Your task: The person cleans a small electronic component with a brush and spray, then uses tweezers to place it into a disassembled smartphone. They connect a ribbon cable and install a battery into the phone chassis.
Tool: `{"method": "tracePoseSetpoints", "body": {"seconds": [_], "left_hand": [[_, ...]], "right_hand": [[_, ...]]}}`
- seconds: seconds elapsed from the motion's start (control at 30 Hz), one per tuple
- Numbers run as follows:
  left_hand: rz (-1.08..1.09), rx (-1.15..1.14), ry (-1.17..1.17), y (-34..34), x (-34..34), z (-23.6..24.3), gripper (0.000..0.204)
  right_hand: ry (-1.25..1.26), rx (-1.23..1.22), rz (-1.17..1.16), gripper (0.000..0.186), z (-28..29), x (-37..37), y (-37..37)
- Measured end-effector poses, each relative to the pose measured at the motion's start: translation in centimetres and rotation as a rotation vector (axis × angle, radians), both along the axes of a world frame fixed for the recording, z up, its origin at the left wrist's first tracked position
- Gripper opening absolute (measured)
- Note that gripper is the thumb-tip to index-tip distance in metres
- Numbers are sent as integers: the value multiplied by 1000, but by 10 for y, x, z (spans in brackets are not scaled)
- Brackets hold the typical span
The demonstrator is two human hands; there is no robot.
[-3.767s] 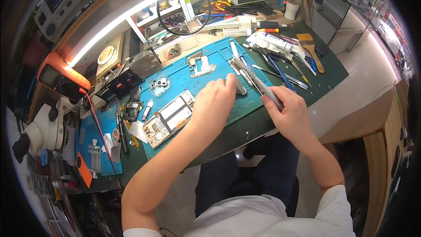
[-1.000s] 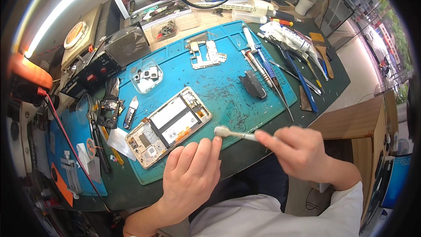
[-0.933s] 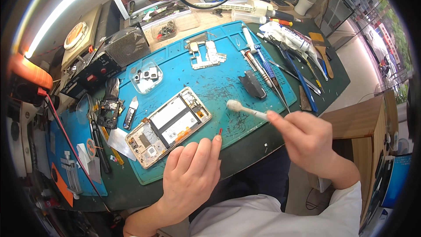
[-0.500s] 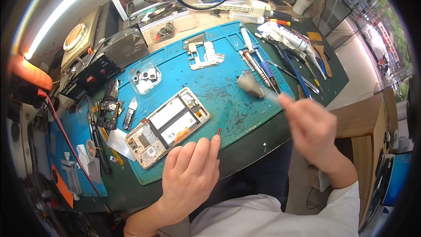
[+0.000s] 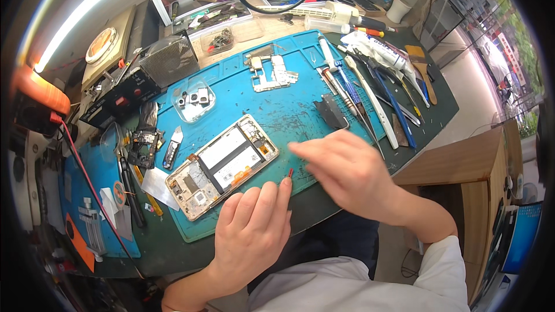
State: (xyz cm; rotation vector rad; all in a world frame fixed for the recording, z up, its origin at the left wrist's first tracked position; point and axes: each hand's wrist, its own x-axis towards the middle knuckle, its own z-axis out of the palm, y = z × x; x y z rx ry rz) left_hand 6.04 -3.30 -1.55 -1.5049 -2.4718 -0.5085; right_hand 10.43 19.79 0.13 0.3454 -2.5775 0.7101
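My left hand (image 5: 252, 232) is at the front edge of the blue mat (image 5: 305, 104), fingers curled, index fingertip and thumb closed on a small red piece (image 5: 290, 172). My right hand (image 5: 350, 176) hovers to its right, empty, fingers extended toward the red piece with thumb apart from index. Left of the hands lies an opened phone (image 5: 222, 162), its battery and inner parts showing. Farther back lie a metal board frame (image 5: 272, 75) and a clear box of small parts (image 5: 192, 99). A dark part (image 5: 330, 112) sits behind my right hand; a white-handled brush (image 5: 381, 115) lies among the tools.
Tweezers, knives, a tube (image 5: 376, 49) and a wooden brush (image 5: 422, 66) crowd the right side. A black powered unit (image 5: 121, 101), an orange meter (image 5: 40, 95) and a red cable line the left. A black loop hangs over back shelves; a wooden cabinet (image 5: 462, 162) stands right.
The white brush has gone from my right hand to the tools at right. My empty right hand has moved left and down toward my left hand, which stays still with the red piece.
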Motion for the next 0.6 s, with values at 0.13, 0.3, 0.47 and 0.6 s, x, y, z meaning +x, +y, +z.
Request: {"method": "tracePoseSetpoints", "body": {"seconds": [0.13,0.3,0.47,0.6], "left_hand": [[11,8,-11,-1,1,-2,52],[16,29,-28,0,2,0,53],[79,338,-218,-5,-5,0,46],[120,592,-558,-3,-21,23,29]], "right_hand": [[-45,-47,35,41,-9,-3,-11],[-56,-117,44,39,-14,-3,-9],[-234,-487,-79,35,2,3,-17],[-385,-969,-2,34,20,-1,-21]]}}
